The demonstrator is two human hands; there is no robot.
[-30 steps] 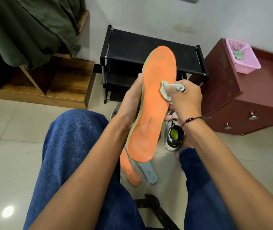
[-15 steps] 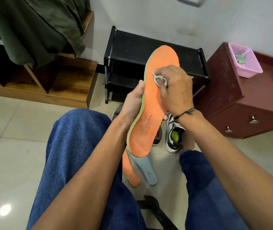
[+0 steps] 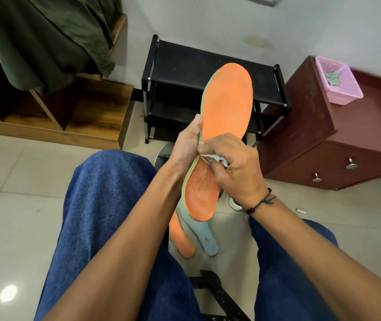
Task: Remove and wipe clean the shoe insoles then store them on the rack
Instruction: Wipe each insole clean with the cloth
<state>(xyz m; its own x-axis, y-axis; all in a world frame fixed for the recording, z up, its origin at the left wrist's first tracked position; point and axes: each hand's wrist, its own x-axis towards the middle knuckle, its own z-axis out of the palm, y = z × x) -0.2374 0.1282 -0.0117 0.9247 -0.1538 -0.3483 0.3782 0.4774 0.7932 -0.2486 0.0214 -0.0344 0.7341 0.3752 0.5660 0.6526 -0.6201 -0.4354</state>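
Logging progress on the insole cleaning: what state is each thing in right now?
Held insole: upright, gripped by left hand.
Cloth: bunched, pressed on it by right hand.
Floor insoles: lying flat.
Rack: top shelf bare.
Pink basket: upright, holds rags.

The orange insole [image 3: 226, 105] has a matt, slightly rough foam surface. The rack [image 3: 208, 72] has matt black fabric shelves on metal tubes. The floor [image 3: 11, 228] is glossy tile.
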